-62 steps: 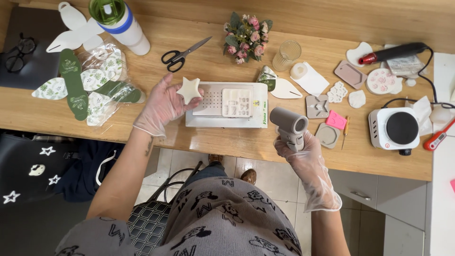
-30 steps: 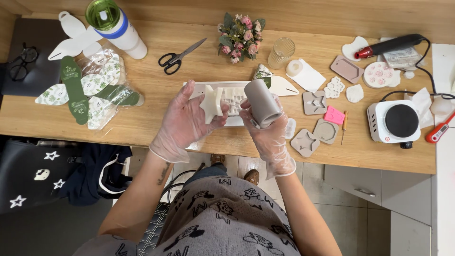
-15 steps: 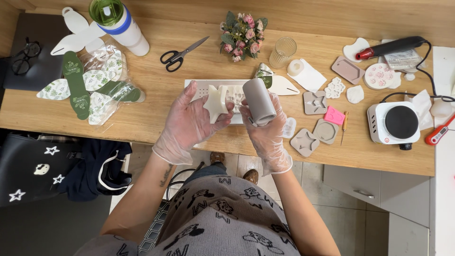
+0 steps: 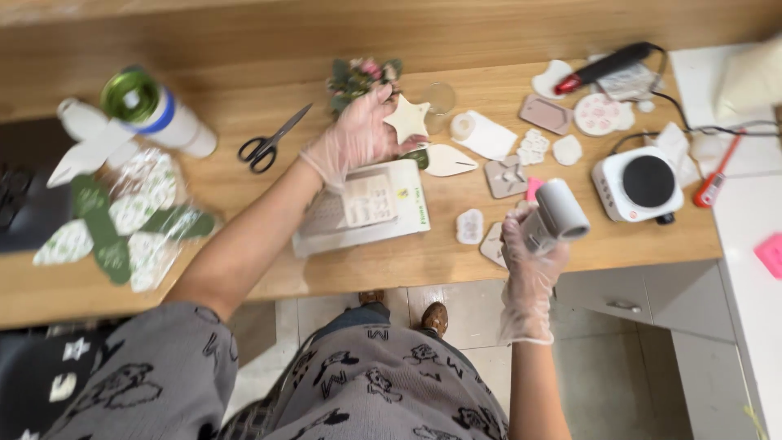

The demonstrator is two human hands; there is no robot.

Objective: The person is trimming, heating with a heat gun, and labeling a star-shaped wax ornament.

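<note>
Flat cream star-shaped plaster piece (image 4: 406, 119), held up in gloved fingers above the far side of the wooden table, face toward the camera, grey cylindrical handheld tool (image 4: 555, 215), gripped upright near the table's front edge, barrel tilted right

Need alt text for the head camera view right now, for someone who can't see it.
Gloved left hand lifts a cream star piece over a wooden desk; gloved right hand grips a grey handheld blower. A white tray, scissors and moulds lie about.

Wooden worktable (image 4: 244, 98) against a wood wall; pale tiled floor (image 4: 472, 326); white cabinet (image 4: 652, 301).
</note>
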